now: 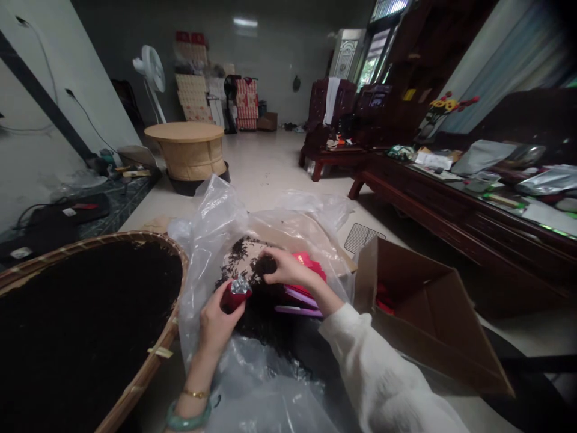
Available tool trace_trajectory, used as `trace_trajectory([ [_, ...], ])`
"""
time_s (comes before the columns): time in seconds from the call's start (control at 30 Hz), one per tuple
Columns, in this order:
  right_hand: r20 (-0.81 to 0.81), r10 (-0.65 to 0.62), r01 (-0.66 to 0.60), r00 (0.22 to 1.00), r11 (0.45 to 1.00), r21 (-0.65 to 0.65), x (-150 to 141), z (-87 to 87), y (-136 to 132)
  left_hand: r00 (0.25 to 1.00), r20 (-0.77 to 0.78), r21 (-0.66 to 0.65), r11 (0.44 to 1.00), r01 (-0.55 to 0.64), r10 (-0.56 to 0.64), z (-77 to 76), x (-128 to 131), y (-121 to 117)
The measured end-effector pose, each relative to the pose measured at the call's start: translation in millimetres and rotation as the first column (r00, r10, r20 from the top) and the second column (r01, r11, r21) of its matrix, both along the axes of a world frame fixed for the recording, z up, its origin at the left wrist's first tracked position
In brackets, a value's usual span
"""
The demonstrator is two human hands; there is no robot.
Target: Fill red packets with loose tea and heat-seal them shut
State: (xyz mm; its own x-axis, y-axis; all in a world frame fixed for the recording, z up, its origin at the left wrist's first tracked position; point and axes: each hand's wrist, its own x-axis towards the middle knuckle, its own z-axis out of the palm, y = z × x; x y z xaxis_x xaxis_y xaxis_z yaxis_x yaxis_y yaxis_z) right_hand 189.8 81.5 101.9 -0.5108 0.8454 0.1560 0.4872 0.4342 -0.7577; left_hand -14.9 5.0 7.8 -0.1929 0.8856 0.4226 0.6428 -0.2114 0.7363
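Observation:
My left hand (217, 319) is wrapped round a small red foil pouch (235, 297), whose silvery inside shows at its open top. To the right of the pouch, my right hand (282, 267) pinches a clump of dark dried leaves (265, 264) that look like tea. Both hands are over a large clear plastic bag (205, 240) spread wide, with loose dark leaves (238, 249) lying in it. Beside my right wrist lie red packets (311, 264) and a purple-handled tool (297, 311), partly hidden by my forearm.
A wide woven bamboo tray (183, 282) full of dark leaves stands at the left. On the right is an open cardboard box (433, 300) with something red inside. Farther off are a round wooden-topped table (184, 131) and a long dark wooden table (419, 204) with clutter.

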Motion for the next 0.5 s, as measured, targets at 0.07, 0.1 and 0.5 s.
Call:
trace_trajectory([
  [0.07,-0.071,0.021,-0.019,0.997,0.999,0.029,2.5,18.8,-5.7,1.0,-0.009,-0.017,1.0,-0.008,0.007,0.5,2.5,2.6],
  [0.1,-0.069,0.046,-0.043,0.997,0.998,0.056,1.8,26.7,-9.2,1.0,-0.013,-0.028,1.0,-0.007,0.006,1.2,3.9,3.8],
  [0.5,0.465,0.084,-0.155,0.882,0.981,0.116,-18.0,37.4,-31.2,0.993,-0.102,0.042,0.997,0.064,-0.059,-2.9,9.2,4.7],
])
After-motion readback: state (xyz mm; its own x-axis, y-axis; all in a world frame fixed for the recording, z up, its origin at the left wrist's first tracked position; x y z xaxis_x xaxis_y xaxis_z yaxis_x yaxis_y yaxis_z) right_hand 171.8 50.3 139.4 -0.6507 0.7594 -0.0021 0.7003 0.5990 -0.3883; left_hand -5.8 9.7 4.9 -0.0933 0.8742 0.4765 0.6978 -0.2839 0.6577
